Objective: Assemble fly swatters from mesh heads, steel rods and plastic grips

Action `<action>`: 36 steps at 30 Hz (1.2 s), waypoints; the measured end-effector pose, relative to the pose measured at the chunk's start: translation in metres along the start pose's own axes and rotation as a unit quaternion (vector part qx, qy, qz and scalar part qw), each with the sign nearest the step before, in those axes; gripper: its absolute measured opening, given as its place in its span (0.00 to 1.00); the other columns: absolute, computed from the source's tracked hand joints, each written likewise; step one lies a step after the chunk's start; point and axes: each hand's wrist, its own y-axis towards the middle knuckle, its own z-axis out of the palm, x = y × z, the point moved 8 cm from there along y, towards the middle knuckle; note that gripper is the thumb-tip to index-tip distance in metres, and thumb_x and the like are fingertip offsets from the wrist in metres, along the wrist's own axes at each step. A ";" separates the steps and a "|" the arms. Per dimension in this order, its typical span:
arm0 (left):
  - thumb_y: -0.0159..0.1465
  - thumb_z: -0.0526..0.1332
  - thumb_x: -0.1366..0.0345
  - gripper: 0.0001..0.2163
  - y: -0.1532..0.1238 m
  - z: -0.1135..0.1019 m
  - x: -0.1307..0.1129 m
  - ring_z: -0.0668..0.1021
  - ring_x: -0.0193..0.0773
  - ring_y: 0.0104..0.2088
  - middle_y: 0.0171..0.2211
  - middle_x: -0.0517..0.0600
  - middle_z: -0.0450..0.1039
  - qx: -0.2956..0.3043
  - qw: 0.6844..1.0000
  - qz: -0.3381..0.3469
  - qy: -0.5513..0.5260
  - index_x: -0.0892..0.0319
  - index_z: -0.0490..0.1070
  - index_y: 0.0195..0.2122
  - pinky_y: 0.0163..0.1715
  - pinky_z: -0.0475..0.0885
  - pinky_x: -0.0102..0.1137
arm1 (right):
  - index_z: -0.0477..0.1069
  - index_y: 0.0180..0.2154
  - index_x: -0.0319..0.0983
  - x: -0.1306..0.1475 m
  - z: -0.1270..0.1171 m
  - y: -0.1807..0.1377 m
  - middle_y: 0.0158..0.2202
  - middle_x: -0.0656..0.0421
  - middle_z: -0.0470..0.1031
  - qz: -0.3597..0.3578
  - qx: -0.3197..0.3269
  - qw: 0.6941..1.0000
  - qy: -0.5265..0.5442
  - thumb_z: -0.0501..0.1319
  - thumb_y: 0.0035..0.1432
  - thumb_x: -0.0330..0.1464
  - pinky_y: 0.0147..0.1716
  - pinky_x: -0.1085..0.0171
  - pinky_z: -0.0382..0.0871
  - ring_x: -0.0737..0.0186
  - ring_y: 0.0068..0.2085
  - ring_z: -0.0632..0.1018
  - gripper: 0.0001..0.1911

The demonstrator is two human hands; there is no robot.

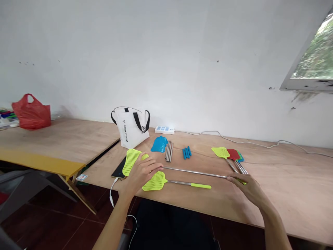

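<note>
My left hand lies over a yellow-green fly swatter head near the table's front edge, fingers curled on it. A long metal rod runs from under that hand to my right hand. The right hand's fingers are closed over the rod's far end, where a bit of yellow-green grip shows. Where the rod meets the head is hidden by my left hand. Just in front lies a whole yellow-green fly swatter with a short rod and a yellow-green handle.
On the plywood table lie a blue swatter head, several metal rods, blue handles and finished swatters. A white tote bag, power strip, phone and, far left, a red plastic bag.
</note>
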 end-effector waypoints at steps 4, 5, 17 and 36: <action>0.74 0.57 0.66 0.09 0.006 0.016 -0.027 0.74 0.32 0.31 0.27 0.42 0.74 -0.017 0.999 0.047 0.015 0.53 0.77 0.40 0.57 0.61 0.40 | 0.79 0.28 0.43 0.045 0.021 -0.008 0.29 0.59 0.80 -0.058 0.098 0.993 0.017 0.53 0.62 0.60 0.33 0.64 0.68 0.58 0.32 0.77 0.31; 0.74 0.57 0.66 0.09 0.007 0.022 -0.034 0.73 0.33 0.31 0.26 0.42 0.73 -0.019 0.998 0.051 0.017 0.54 0.76 0.39 0.56 0.62 0.40 | 0.77 0.26 0.42 0.060 0.028 -0.010 0.27 0.59 0.78 -0.086 0.114 0.990 0.017 0.51 0.64 0.59 0.32 0.64 0.67 0.58 0.31 0.76 0.32; 0.76 0.52 0.62 0.14 0.010 0.054 -0.069 0.71 0.33 0.28 0.23 0.42 0.70 -0.038 0.998 0.021 -0.051 0.56 0.75 0.38 0.51 0.65 0.38 | 0.79 0.31 0.45 0.151 0.077 -0.031 0.29 0.57 0.82 -0.187 -0.035 0.976 -0.108 0.42 0.73 0.51 0.35 0.62 0.60 0.57 0.30 0.79 0.33; 0.75 0.54 0.58 0.15 0.002 0.061 -0.048 0.74 0.34 0.30 0.26 0.43 0.74 0.057 0.995 0.033 -0.070 0.55 0.76 0.35 0.58 0.61 0.40 | 0.79 0.38 0.47 0.147 0.120 -0.027 0.29 0.58 0.82 -0.183 0.075 0.970 -0.145 0.44 0.73 0.49 0.26 0.66 0.56 0.57 0.30 0.82 0.28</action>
